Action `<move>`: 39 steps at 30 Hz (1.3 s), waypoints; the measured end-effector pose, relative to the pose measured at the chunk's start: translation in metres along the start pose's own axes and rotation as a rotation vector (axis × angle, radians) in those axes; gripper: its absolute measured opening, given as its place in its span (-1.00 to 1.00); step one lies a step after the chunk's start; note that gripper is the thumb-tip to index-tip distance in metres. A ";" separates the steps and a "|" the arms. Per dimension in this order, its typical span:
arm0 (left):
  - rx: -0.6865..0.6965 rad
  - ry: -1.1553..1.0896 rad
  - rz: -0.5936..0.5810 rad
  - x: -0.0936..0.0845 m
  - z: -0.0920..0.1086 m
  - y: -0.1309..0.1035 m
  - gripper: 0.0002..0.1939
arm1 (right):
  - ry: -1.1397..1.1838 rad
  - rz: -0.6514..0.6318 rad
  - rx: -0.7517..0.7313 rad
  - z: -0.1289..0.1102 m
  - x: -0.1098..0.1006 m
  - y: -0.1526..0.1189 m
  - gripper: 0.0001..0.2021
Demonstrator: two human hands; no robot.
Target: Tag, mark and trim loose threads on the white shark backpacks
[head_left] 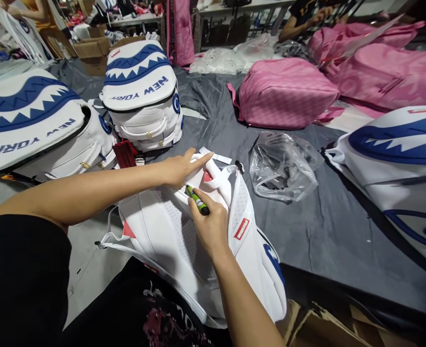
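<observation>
A white backpack (155,226) with a red label on its strap lies across my lap and the table edge, its back panel and straps facing up. My right hand (213,221) is closed around a green and black marker (199,201), whose tip end points at the white fabric near the top handle. Just beyond it, my left hand (184,168) rests on the backpack's top beside the handle, index finger stretched out and thumb apart. What its lower fingers touch is hidden.
White and blue backpacks stand at the left (28,115), behind (140,86) and at the right (404,164). A clear plastic bag (283,166) and a pink bag (285,94) lie on the grey-covered table (307,241). An open cardboard box (321,327) is below. Other people are visible behind.
</observation>
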State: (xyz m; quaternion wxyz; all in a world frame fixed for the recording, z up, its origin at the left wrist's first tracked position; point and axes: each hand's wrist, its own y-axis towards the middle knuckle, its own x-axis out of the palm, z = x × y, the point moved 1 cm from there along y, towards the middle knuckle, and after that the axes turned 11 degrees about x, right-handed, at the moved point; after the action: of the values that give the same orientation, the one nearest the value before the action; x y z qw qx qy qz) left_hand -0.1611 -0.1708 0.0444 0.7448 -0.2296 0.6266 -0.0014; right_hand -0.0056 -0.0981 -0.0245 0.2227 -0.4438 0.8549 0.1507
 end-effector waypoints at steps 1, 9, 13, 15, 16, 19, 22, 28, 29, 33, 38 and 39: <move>-0.038 0.043 -0.009 0.000 0.004 0.002 0.21 | 0.002 0.000 -0.001 0.001 0.001 0.001 -0.71; -0.003 0.077 -0.032 -0.002 0.006 0.005 0.15 | 0.072 0.004 0.022 0.002 0.002 0.005 -0.70; 0.080 -0.041 -0.025 -0.004 -0.011 0.004 0.21 | 0.072 0.005 0.039 0.002 -0.004 0.003 -0.69; 0.107 -0.071 -0.027 -0.004 -0.016 0.005 0.24 | 0.058 -0.006 0.045 0.002 -0.006 0.003 -0.68; 0.113 -0.081 -0.032 -0.004 -0.017 0.006 0.24 | 0.053 -0.012 0.050 0.002 -0.007 0.003 -0.68; 0.105 -0.101 -0.059 -0.006 -0.016 0.007 0.21 | 0.054 -0.021 0.063 0.002 -0.008 0.004 -0.68; 0.086 -0.108 -0.064 -0.008 -0.013 0.007 0.16 | 0.066 -0.029 0.061 0.003 -0.008 0.006 -0.68; 0.106 -0.150 -0.031 -0.006 -0.014 0.008 0.12 | 0.050 -0.032 0.048 0.006 -0.007 0.007 -0.69; 0.110 -0.155 -0.033 -0.006 -0.015 0.009 0.12 | 0.049 -0.032 0.040 0.006 -0.008 0.007 -0.69; 0.107 -0.150 -0.048 -0.008 -0.016 0.012 0.11 | 0.038 -0.085 -0.006 0.004 -0.010 0.006 -0.68; 0.060 -0.094 -0.097 -0.012 -0.015 0.019 0.12 | -0.011 -0.172 -0.005 -0.002 -0.014 0.007 -0.70; 0.056 -0.079 -0.108 -0.013 -0.016 0.021 0.12 | -0.012 -0.178 -0.021 -0.002 -0.014 0.008 -0.72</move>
State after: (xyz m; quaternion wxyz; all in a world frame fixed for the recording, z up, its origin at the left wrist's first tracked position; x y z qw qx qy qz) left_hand -0.1846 -0.1536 0.0472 0.7738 -0.2419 0.5833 -0.0502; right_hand -0.0058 -0.0846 -0.0145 0.2355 -0.5195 0.8090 0.1420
